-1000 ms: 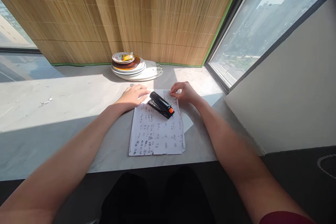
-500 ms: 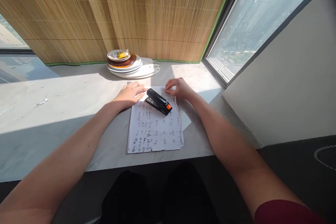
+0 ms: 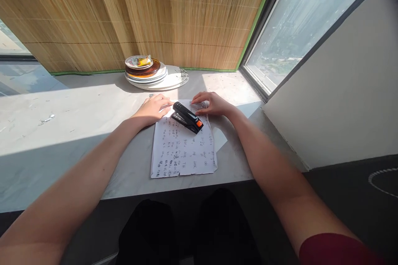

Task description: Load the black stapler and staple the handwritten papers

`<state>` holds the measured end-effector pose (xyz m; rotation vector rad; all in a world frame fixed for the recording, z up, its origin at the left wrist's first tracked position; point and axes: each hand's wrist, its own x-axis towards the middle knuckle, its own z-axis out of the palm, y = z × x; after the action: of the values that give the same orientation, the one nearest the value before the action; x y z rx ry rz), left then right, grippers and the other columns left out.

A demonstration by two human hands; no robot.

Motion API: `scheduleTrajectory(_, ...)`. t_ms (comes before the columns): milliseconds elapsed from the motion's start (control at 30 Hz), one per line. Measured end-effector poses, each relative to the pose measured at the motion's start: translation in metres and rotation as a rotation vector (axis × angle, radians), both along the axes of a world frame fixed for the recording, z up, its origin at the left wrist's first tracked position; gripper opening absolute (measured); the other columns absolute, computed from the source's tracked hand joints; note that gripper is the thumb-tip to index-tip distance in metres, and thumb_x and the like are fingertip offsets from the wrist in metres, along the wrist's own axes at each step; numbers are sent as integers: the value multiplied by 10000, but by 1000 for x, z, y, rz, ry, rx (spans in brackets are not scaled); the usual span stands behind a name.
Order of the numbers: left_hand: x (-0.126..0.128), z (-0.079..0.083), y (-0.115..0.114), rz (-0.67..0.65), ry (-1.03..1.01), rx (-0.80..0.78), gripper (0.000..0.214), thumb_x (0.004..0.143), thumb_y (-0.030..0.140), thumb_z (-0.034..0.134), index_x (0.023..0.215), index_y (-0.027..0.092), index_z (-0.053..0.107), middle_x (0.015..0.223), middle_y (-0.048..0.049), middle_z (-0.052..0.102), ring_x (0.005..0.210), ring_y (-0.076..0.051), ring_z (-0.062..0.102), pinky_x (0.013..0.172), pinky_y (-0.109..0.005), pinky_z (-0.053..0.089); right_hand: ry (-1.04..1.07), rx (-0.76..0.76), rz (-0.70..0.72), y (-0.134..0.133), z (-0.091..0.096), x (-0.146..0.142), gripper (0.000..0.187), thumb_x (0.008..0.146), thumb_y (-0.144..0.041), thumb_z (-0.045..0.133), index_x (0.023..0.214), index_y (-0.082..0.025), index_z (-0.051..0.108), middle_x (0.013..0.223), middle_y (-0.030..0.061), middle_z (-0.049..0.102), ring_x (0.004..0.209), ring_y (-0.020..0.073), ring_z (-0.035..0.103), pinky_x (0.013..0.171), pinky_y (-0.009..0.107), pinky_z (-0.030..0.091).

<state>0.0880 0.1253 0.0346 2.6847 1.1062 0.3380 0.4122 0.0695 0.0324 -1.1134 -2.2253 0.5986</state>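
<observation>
A black stapler (image 3: 186,116) with an orange button lies slantwise on handwritten white paper (image 3: 171,145), whose near edge has small tears. My left hand (image 3: 154,107) rests at the paper's upper left corner, fingers stretched out, fingertips close to the stapler's far end. At the upper right corner is my right hand (image 3: 213,104), its thumb and fingers apart over the paper. The right thumb is near the stapler's side; whether it touches the stapler, I cannot tell. Neither hand grips anything.
A stack of plates (image 3: 146,75) with a yellow wrapper (image 3: 144,61) on top stands at the back by the bamboo blind (image 3: 149,16). Small silvery scraps (image 3: 47,120) lie on the left of the counter (image 3: 81,109). A window (image 3: 280,54) and white wall are on the right.
The thumb and fingers of my right hand have spread from a pinch at the paper's upper right. My left hand, the stapler and the paper keep their places; the view has tilted slightly.
</observation>
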Motion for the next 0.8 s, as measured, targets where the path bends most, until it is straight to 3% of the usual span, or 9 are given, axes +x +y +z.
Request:
scheduleTrajectory(300, 1, 3, -1, 8, 23, -1, 414, 1048, 477, 427, 1356, 336, 666, 1482, -51, 569, 1354, -306, 508, 1176, -498, 377, -24, -7, -15, -5, 5, -3, 536, 813, -490, 868, 1306, -312, 759, 1275, 68, 734, 1144, 288, 684, 1062, 474, 550)
scheduleTrajectory(800, 1, 7, -4, 5, 9, -25, 447, 1036, 490, 423, 1348, 300, 680, 1458, -80, 576, 1331, -331, 512, 1164, -528, 385, 117, -56, 33, -6, 1, -4, 402, 808, -409, 877, 1188, -300, 804, 1019, 21, 802, 942, 220, 724, 946, 428, 596)
